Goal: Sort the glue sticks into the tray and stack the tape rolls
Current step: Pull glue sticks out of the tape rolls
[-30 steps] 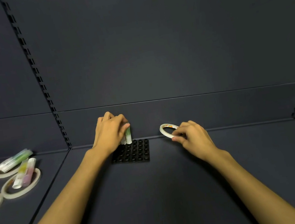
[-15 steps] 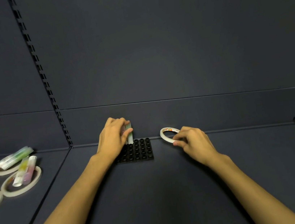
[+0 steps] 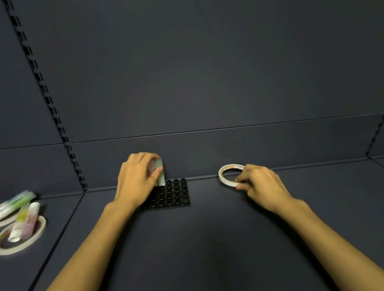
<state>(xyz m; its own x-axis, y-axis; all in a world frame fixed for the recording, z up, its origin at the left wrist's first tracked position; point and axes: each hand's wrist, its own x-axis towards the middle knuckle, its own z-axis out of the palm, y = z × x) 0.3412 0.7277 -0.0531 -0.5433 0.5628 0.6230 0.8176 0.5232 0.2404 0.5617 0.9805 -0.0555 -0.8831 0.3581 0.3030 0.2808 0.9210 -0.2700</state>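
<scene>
On the dark shelf, the left hand (image 3: pixel 139 180) curls around upright glue sticks (image 3: pixel 159 172), a green one and a pinkish one behind it, their lower ends at the back-left corner of the black tray (image 3: pixel 173 194) of round sockets. To the right, well apart from the tray, the right hand (image 3: pixel 262 184) pinches the near rim of a white tape roll (image 3: pixel 227 173), which is tilted up off the shelf. Far left, more glue sticks (image 3: pixel 22 218) lie across loose tape rolls (image 3: pixel 35 235) lying flat.

Tray (image 3: pixel 168 195) centre, tape roll (image 3: pixel 227 176) right, 2 glue sticks (image 3: pixel 159 172) upright in it.
</scene>
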